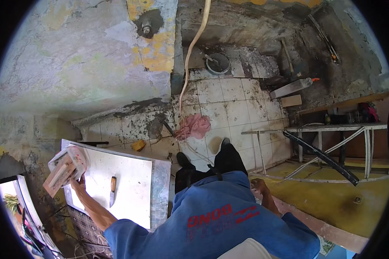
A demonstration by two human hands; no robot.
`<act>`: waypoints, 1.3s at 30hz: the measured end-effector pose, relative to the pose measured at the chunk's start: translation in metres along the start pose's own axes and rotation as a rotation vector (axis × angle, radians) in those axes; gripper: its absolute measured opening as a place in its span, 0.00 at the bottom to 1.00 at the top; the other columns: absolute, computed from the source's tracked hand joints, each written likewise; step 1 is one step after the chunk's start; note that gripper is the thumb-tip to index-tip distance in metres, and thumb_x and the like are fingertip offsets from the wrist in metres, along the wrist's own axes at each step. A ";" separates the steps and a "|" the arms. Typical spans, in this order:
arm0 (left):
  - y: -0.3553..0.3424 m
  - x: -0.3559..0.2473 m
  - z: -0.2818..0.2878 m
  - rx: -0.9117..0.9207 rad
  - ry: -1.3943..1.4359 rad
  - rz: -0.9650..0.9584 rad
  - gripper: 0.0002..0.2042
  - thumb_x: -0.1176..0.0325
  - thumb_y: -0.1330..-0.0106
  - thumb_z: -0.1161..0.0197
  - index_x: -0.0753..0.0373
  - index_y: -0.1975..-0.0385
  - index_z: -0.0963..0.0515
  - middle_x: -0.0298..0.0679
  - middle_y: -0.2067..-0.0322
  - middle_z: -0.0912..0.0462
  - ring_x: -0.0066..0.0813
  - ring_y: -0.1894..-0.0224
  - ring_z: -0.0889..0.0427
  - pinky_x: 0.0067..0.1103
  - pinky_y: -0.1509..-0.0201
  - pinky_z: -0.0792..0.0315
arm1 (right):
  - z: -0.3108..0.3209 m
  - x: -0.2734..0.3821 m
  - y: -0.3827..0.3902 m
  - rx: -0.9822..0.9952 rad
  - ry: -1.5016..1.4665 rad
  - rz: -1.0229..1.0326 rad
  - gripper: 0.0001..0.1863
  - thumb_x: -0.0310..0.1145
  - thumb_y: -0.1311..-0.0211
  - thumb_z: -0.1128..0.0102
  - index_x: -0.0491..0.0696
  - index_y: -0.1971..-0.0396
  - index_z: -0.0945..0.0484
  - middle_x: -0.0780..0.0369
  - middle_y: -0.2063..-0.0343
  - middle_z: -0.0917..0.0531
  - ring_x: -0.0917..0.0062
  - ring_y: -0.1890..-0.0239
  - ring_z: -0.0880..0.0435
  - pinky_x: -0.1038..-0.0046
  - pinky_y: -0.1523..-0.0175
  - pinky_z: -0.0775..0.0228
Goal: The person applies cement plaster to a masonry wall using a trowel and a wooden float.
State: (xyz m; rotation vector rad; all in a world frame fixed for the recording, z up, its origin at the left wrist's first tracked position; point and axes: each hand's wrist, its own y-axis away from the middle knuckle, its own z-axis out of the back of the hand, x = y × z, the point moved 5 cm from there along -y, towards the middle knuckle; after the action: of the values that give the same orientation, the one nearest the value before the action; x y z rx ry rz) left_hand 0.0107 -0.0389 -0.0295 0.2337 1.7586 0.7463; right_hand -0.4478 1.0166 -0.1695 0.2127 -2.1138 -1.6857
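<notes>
My left hand (78, 184) reaches out to the left edge of a white board (129, 185) and holds a clear plastic packet (67, 166) with reddish-brown contents just above that edge. A knife with a wooden handle (112, 191) lies flat on the board, a little to the right of my left hand. My right hand (260, 186) hangs down at my right side with its fingers curled and nothing visible in it. My blue shirt (212, 220) and dark trousers (222, 164) fill the lower middle of the view.
A pink cloth (194, 125) lies on the dirty white floor tiles (229, 103), with a pale hose (190, 56) running up past a round drain (218, 64). A white metal frame (333, 142) stands at the right over a yellow floor. A stained wall (73, 56) is at the left.
</notes>
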 end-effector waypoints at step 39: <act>0.468 0.186 -0.169 0.118 -0.712 -0.630 0.13 0.71 0.37 0.42 0.72 0.56 0.28 0.49 0.64 0.34 0.45 0.65 0.28 0.37 0.58 0.31 | -0.684 0.385 0.192 0.357 1.377 1.577 0.20 0.42 0.33 0.36 0.43 0.52 0.26 0.47 0.64 0.15 0.49 0.68 0.14 0.54 0.61 0.23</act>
State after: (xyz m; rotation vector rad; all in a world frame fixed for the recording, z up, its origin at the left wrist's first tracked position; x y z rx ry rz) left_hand -0.3055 0.3591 0.1237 0.0057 1.0884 0.0686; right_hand -0.4801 0.3101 0.2202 -0.1673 -0.8007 -0.0054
